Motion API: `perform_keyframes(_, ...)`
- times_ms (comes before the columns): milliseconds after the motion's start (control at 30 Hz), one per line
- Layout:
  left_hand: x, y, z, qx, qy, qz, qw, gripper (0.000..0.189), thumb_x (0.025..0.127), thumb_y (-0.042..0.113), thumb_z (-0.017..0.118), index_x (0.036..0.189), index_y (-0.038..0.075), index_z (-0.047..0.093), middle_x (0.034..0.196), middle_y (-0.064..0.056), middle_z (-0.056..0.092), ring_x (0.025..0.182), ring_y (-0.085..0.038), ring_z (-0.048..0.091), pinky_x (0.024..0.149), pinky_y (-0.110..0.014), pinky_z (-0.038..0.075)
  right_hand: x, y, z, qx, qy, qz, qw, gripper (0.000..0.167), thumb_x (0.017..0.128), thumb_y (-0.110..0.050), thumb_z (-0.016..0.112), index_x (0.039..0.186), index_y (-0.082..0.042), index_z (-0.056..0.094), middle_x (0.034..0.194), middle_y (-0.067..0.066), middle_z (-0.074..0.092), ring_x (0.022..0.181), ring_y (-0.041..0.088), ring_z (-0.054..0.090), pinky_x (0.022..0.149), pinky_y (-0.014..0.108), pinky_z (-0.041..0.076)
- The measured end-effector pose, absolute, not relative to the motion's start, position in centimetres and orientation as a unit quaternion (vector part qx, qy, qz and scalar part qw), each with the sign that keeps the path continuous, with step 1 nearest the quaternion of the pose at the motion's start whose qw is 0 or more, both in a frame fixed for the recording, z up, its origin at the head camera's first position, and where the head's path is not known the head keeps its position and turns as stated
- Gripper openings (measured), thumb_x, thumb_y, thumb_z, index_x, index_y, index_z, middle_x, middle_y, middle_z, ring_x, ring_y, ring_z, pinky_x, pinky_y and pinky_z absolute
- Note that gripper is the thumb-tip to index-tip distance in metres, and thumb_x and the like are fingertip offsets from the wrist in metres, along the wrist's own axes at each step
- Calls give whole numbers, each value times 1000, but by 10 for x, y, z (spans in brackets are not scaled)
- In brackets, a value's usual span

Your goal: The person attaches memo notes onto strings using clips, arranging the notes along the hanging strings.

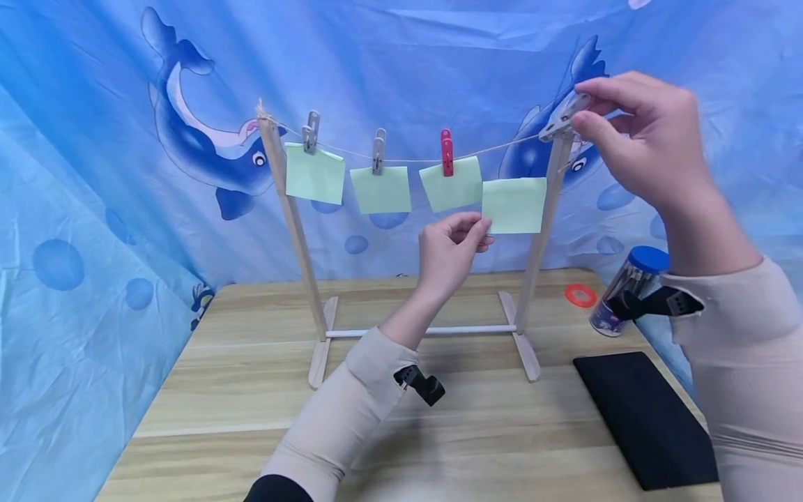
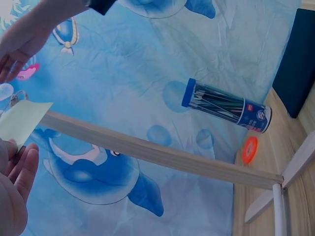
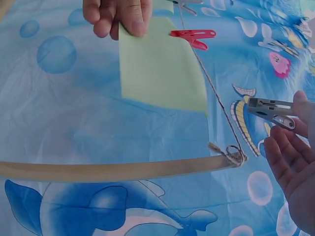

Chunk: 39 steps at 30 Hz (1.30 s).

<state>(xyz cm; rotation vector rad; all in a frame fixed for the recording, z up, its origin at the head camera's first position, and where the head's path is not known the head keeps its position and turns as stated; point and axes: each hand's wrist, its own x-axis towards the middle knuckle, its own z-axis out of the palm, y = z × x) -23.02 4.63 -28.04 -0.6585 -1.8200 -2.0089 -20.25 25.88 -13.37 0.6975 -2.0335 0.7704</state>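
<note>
My left hand [image 1: 448, 251] pinches a pale green paper sheet [image 1: 516, 206] by its lower left corner, just below the string [image 1: 502, 145] and beside the right post. Up by the top of that post, my right hand [image 1: 646, 125] holds a grey clothespin [image 1: 567, 117] between thumb and fingers. In the right wrist view the jaws of this clothespin [image 3: 269, 107] point toward the string, with no paper in them. Three more green sheets hang from the string: two under a grey clothespin [image 1: 378, 152] each, one under a red clothespin [image 1: 447, 152].
The wooden frame [image 1: 291, 230] stands on the table [image 1: 251, 390], joined low by a white rod [image 1: 464, 330]. At the right are an orange ring [image 1: 580, 295], a blue-lidded jar of pencils [image 1: 627, 286] and a black flat pad [image 1: 646, 418]. A blue dolphin-print curtain [image 1: 389, 70] hangs behind.
</note>
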Motion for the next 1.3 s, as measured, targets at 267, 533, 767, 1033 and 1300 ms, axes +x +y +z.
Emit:
perform_keyframes(267, -235, 56, -277, -222, -644, -709, 179, 16, 95, 9, 72, 101, -5, 75, 81, -14, 74, 70, -21, 74, 69, -28, 64, -217, 253, -115, 307, -835, 214, 402, 25, 94, -6, 73, 117, 0, 74, 102, 12, 70, 90, -10, 52, 83, 4, 45)
perform_keyframes(533, -240, 64, -274, -225, -635, -714, 192, 16, 96, 8, 71, 102, -6, 74, 83, -19, 74, 69, -16, 73, 68, -29, 64, -227, 251, -101, 320, -841, 182, 397, 20, 95, -9, 71, 112, 1, 76, 102, 16, 73, 75, -11, 46, 67, 8, 40)
perform_keyframes(767, -243, 69, -270, -227, -623, -723, 194, 17, 96, 9, 72, 102, -6, 74, 83, -16, 74, 70, -19, 74, 68, -29, 64, -232, 251, -96, 317, -853, 164, 381, 20, 95, -11, 71, 110, 1, 77, 98, 16, 73, 71, -6, 43, 61, 12, 37)
perform_keyframes(1033, -246, 73, -269, -227, -612, -731, 201, 17, 95, 8, 72, 102, -8, 73, 84, -21, 74, 69, -21, 74, 66, -29, 64, -237, 249, -92, 293, -878, 149, 348, 22, 97, -16, 68, 111, -1, 77, 99, 12, 73, 75, -4, 46, 64, 11, 40)
perform_keyframes(1300, -248, 75, -266, -227, -615, -730, 196, 19, 96, 9, 71, 105, -7, 73, 86, -19, 74, 70, -17, 74, 68, -29, 64, -241, 251, -90, 281, -890, 164, 320, 21, 97, -16, 68, 111, -3, 77, 98, 3, 68, 81, -1, 49, 70, 5, 43)
